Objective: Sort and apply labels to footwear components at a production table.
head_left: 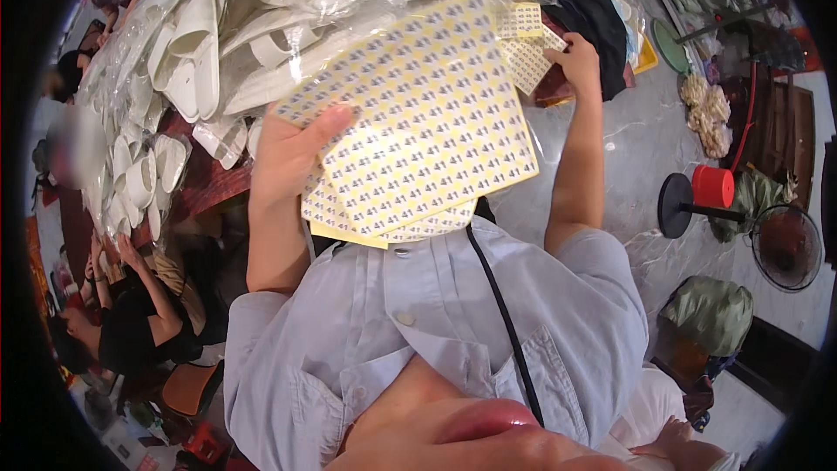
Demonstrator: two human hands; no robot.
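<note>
My left hand (292,153) is closed on a fanned stack of sticker sheets (427,113), its thumb lying across the top one. The sheets are pale yellow, covered in rows of small printed white labels, and tilted up in front of my chest. Farther right, my right hand (577,63) pinches the edge of a smaller sticker sheet (526,65). Another small piece of label sheet (520,19) lies just beyond that one, partly behind the big stack. White slide slippers (196,57) in clear plastic bags are heaped beyond and to the left of my hands.
Black cloth or a bag (593,9) lies beside my right hand. On the right stand a floor fan (785,247), a red cylinder on a black stand (713,186) and a green sack (711,314). People (139,331) handle slippers at the left; another person's hand (667,445) shows at lower right.
</note>
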